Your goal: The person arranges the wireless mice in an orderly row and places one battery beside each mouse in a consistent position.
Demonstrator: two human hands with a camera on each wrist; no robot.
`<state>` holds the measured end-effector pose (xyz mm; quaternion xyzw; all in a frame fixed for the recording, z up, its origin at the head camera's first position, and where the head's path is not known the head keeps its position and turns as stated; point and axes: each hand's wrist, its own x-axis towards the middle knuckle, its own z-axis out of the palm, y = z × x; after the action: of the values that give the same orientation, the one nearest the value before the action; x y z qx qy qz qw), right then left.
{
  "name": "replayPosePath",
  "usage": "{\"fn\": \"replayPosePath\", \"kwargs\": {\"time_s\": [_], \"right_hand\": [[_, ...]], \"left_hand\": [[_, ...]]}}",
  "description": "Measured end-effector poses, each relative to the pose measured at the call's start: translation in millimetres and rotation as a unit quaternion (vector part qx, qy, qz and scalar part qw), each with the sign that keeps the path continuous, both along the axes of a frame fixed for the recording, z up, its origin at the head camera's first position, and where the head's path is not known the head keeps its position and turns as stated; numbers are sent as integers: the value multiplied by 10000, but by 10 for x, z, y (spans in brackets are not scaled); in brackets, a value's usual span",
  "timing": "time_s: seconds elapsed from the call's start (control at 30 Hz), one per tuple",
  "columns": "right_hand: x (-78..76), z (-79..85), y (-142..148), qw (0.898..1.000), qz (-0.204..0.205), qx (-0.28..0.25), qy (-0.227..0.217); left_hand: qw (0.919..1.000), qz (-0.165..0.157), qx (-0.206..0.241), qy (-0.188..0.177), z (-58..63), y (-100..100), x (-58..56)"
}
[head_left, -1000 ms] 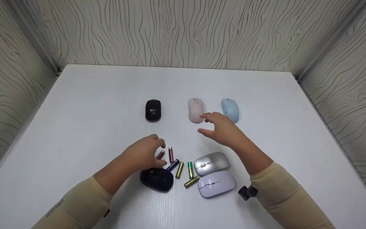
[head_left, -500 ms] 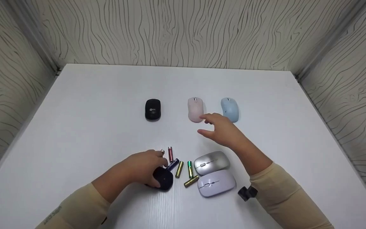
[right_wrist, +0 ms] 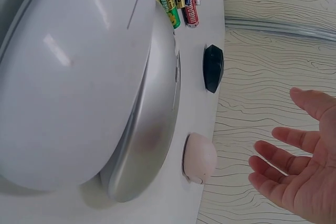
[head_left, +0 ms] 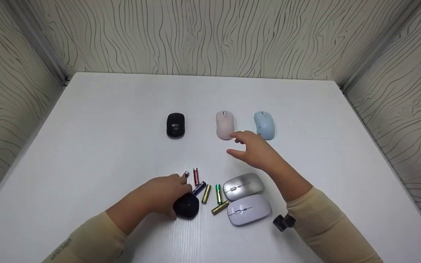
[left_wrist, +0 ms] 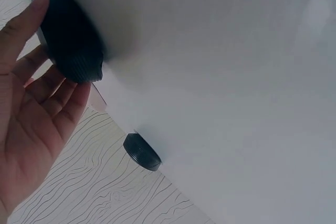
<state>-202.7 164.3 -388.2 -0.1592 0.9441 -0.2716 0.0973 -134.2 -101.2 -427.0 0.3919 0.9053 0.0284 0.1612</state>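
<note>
My left hand (head_left: 161, 193) holds a dark computer mouse (head_left: 188, 207) at the near middle of the table, covering its left part. The left wrist view shows the thumb on one side of that mouse (left_wrist: 71, 32) and the fingers on the other. Just beyond it lie several batteries, among them a red one (head_left: 196, 176), a blue one (head_left: 199, 189) and a green one (head_left: 219, 193). One battery (head_left: 186, 174) is mostly hidden behind the left fingers. With fingers apart and nothing in it, my right hand (head_left: 256, 149) hovers by the pink mouse (head_left: 224, 125).
A silver mouse (head_left: 246, 186) and a pale lilac mouse (head_left: 249, 211) lie side by side right of the batteries. Farther back, a black mouse (head_left: 175, 125) and a light blue mouse (head_left: 266, 126) flank the pink one. Wood-patterned panels (head_left: 196, 40) enclose the white table.
My left hand has come down and nearer from beside the batteries and taken hold of the dark mouse. The right hand has stayed in place.
</note>
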Motion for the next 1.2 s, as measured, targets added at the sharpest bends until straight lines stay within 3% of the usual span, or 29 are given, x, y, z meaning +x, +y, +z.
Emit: {"fn": "replayPosePath", "kwargs": {"time_s": [0.3,0.73,0.97,1.2], "right_hand": [[-4,-7,9,10000,11,1,4],[-2,23,15,10000,19,27,93],[-42,61,15,9999,-38,50,91],[-127,103,-13,9999,-83,15,129]], "left_hand": [[9999,-38,-119,22,-26,4,-18],[9998,96,160,0,107,-25,-32],[9971,602,461,112,187,-52,-136],[9863,1454,770,130,191,-56,-332]]}}
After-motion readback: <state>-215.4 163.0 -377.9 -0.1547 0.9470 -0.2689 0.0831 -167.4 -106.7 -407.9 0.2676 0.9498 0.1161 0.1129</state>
